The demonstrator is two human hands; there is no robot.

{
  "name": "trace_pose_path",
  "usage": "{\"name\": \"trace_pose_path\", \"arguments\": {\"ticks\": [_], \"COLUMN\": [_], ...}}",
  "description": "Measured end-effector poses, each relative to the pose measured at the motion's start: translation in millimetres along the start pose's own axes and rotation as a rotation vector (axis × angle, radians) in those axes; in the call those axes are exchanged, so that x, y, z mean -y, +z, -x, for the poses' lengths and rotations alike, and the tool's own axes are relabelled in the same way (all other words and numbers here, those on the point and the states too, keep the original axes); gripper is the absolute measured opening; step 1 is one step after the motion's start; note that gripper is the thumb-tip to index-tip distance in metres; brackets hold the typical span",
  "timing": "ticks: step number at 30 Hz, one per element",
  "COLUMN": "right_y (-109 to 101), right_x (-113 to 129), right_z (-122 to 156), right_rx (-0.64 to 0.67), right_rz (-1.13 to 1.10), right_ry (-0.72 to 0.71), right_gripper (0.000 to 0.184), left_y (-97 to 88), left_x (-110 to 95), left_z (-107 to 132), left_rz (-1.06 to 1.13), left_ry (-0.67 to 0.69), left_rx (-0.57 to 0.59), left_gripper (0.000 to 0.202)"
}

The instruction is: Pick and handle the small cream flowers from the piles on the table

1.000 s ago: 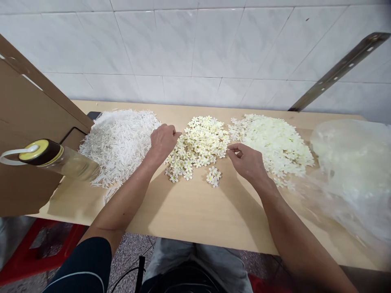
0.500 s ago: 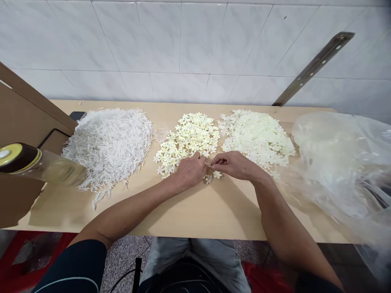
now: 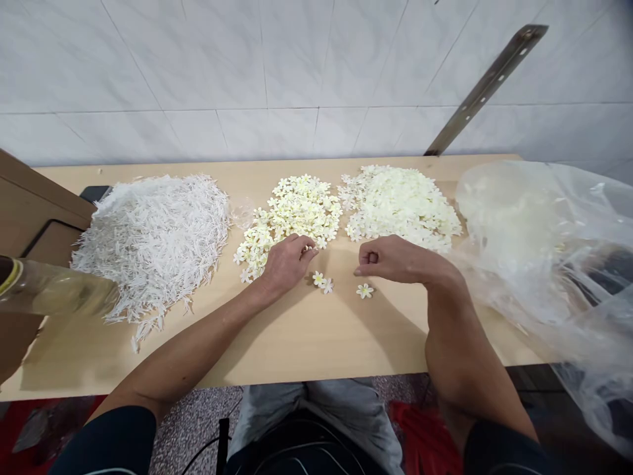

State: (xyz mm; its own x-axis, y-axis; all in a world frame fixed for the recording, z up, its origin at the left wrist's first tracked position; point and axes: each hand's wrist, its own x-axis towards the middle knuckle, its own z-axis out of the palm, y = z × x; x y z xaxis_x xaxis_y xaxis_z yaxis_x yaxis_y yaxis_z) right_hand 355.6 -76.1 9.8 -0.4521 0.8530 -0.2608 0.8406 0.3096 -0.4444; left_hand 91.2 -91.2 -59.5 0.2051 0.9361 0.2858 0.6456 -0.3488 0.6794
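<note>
My left hand (image 3: pixel 289 264) is closed, with thumb and fingertips together at the front edge of a heap of small white flowers with yellow centres (image 3: pixel 301 214). Whatever it may pinch is too small to make out. To its right, my right hand (image 3: pixel 395 258) is curled with the thumb against the fingers; anything inside is hidden. Between and below the hands lie a loose flower (image 3: pixel 318 278), a paler flower (image 3: pixel 327 286) touching it, and a single flower (image 3: pixel 364 291) under my right fingertips. Behind my right hand spreads a heap of pale flower pieces (image 3: pixel 403 201).
A large heap of thin white sticks (image 3: pixel 158 237) covers the left of the table (image 3: pixel 306 349). A clear jar (image 3: pixel 59 287) juts in beside a cardboard box (image 3: pixel 34 198). A clear plastic bag (image 3: pixel 534 244) bulges at the right. A metal bracket (image 3: pixel 484 92) leans against the tiled wall.
My hands, which were close together over the small flowers, have moved apart. The loose flowers on the table between them now show plainly. The view has shifted slightly.
</note>
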Motion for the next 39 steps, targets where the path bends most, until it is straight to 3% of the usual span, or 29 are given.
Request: {"name": "trace_pose_path", "arguments": {"ticks": [3, 7, 9, 11, 14, 16, 19, 24, 28, 33, 39], "right_y": [-2, 10, 15, 19, 25, 30, 37, 48, 51, 56, 73], "right_x": [-2, 4, 8, 13, 21, 27, 35, 45, 45, 41, 40], "right_z": [13, 7, -2, -12, -27, -35, -41, -43, -46, -50, -48], "right_rx": [0.047, 0.112, 0.107, -0.002, -0.203, -0.254, -0.303, -0.358, -0.411, -0.404, -0.561], "right_rz": [0.110, 0.142, 0.027, -0.221, -0.637, -0.812, -0.954, -0.942, -0.881, -0.856, -0.780], "right_ry": [-0.001, -0.047, -0.088, -0.068, -0.007, -0.043, -0.124, -0.253, -0.270, -0.246, -0.225], "right_gripper": [0.029, 0.025, 0.023, 0.021, 0.029, 0.037, 0.043, 0.048, 0.045, 0.040, 0.031], "left_y": [1.2, 1.5, 1.6, 2.3, 4.1, 4.6, 1.8, -9.1, -12.9, -9.7, -1.9], "left_x": [-5, -14, -19, -22, -26, -26, -24, -18, -15, -9, -6], "left_z": [5, 13, 16, 17, 14, 9, 0, -12, -16, -18, -14], "left_rz": [-0.160, -0.075, 0.048, 0.207, 0.504, 0.741, 0.956, 1.173, 1.229, 1.213, 1.229], "left_ry": [0.001, 0.103, 0.172, 0.194, 0.024, -0.164, -0.308, -0.448, -0.524, -0.526, -0.483], "left_rx": [-0.010, -0.049, -0.024, 0.024, 0.072, 0.047, 0.025, 0.067, 0.133, 0.167, 0.174], "left_gripper": [0.023, 0.027, 0.025, 0.025, 0.034, 0.042, 0.044, 0.039, 0.033, 0.029, 0.030]}}
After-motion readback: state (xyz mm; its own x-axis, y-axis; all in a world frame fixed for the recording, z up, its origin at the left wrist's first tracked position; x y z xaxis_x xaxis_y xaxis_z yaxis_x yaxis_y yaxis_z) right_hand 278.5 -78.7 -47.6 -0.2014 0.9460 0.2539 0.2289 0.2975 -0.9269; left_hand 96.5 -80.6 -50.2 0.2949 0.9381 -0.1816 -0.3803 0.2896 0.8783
